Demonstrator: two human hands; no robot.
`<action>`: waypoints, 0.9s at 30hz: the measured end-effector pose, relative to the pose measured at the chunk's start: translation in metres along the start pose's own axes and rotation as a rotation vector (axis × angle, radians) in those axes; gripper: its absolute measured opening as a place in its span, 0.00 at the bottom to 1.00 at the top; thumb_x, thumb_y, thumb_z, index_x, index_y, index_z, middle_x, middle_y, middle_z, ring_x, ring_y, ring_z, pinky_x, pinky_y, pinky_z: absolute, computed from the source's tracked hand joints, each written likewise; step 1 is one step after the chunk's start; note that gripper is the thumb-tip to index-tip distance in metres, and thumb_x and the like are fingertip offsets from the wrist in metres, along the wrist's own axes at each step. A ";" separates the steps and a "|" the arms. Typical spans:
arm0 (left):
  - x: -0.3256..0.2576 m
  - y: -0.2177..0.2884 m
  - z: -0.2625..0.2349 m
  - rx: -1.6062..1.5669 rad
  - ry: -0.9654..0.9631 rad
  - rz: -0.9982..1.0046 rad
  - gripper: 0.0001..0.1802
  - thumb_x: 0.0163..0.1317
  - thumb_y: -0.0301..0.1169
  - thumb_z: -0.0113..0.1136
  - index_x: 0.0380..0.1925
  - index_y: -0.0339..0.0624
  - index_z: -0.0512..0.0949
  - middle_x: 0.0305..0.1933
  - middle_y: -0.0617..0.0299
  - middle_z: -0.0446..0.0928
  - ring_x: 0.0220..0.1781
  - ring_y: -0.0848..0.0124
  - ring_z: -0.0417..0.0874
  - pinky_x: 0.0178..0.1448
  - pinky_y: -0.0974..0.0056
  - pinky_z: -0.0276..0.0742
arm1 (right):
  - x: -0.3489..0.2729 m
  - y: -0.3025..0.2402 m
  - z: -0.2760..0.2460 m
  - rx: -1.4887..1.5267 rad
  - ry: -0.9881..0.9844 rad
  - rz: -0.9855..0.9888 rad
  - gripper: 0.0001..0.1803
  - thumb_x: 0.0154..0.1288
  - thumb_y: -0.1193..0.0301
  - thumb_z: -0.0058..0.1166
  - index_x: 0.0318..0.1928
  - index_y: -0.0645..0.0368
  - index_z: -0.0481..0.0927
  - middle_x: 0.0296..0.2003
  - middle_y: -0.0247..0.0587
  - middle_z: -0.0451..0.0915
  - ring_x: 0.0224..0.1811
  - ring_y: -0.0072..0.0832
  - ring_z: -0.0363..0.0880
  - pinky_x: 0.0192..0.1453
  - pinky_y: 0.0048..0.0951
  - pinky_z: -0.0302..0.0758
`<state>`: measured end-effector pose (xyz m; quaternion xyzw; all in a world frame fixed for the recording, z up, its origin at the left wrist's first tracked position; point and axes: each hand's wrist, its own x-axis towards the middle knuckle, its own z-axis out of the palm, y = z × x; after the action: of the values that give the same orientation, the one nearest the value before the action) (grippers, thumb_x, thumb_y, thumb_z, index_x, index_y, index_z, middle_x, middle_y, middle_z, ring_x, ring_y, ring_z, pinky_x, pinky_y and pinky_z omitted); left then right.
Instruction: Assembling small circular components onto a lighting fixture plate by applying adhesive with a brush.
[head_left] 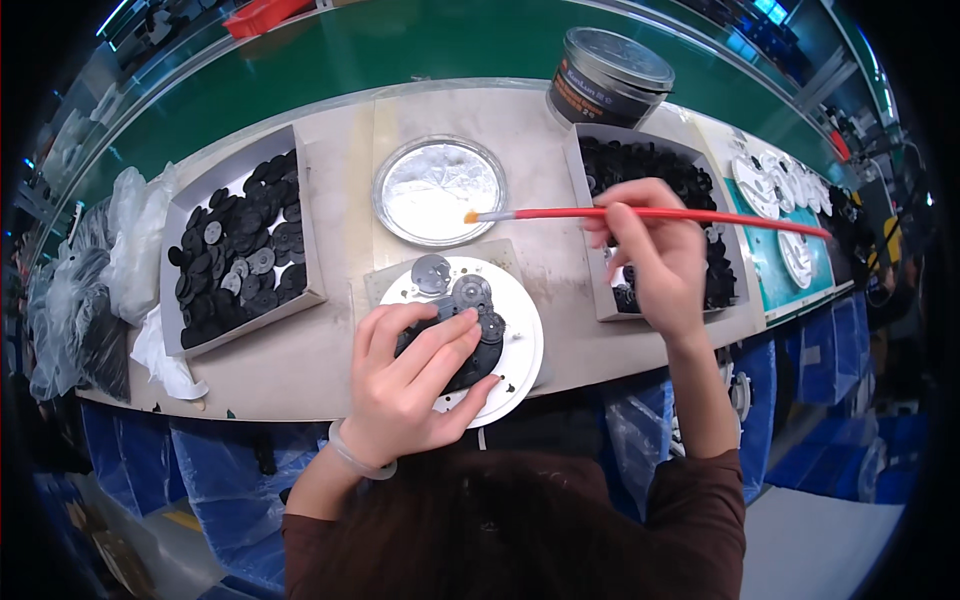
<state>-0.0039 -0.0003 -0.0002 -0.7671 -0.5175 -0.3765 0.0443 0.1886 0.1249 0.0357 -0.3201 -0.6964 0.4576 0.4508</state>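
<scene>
A green-topped bench stretches beyond my pale worktable point(338, 215), where a shallow round metal dish point(430, 185) sits between two boxes of dark parts. Just below the dish, nearest me, lies a white round plate point(525, 330) bearing dark gears point(472, 292). My left hand point(405, 385) rests over them, fingers slightly spread, thumb apart near the rim. My right hand point(650, 255) has thumb and fingers pinched round the handle of a long red brush point(560, 212), its amber tip above the dish. I judge the brush light, stiff-handled and soft-tipped, best gripped mid-handle; the gears seem light, rigid, perhaps slippery, best taken by their edges.
</scene>
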 end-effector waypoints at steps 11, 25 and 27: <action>0.003 0.000 -0.018 -0.002 -0.143 0.036 0.17 0.42 0.37 0.66 0.27 0.38 0.73 0.40 0.58 0.67 0.51 0.58 0.64 0.55 0.55 0.61 | -0.007 0.016 -0.053 0.187 0.270 0.232 0.17 0.68 0.60 0.39 0.43 0.61 0.71 0.22 0.34 0.71 0.21 0.16 0.68 0.14 0.11 0.58; 0.127 -0.144 0.005 0.313 -0.072 -0.013 0.13 0.45 0.37 0.63 0.23 0.37 0.79 0.37 0.57 0.67 0.45 0.61 0.66 0.46 0.60 0.68 | -0.042 0.017 -0.106 -0.206 0.254 0.231 0.11 0.66 0.68 0.44 0.38 0.62 0.75 0.16 0.33 0.72 0.12 0.11 0.63 0.16 0.10 0.56; 0.144 -0.180 0.016 0.319 -0.097 -0.072 0.13 0.45 0.36 0.63 0.24 0.38 0.79 0.37 0.57 0.68 0.47 0.62 0.66 0.46 0.60 0.68 | -0.054 0.014 -0.118 -0.219 0.283 0.233 0.11 0.66 0.68 0.44 0.37 0.63 0.75 0.16 0.33 0.72 0.13 0.12 0.63 0.16 0.11 0.57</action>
<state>-0.1181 0.1989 0.0202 -0.7486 -0.5993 -0.2534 0.1272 0.3185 0.1250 0.0247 -0.5065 -0.6300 0.3789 0.4506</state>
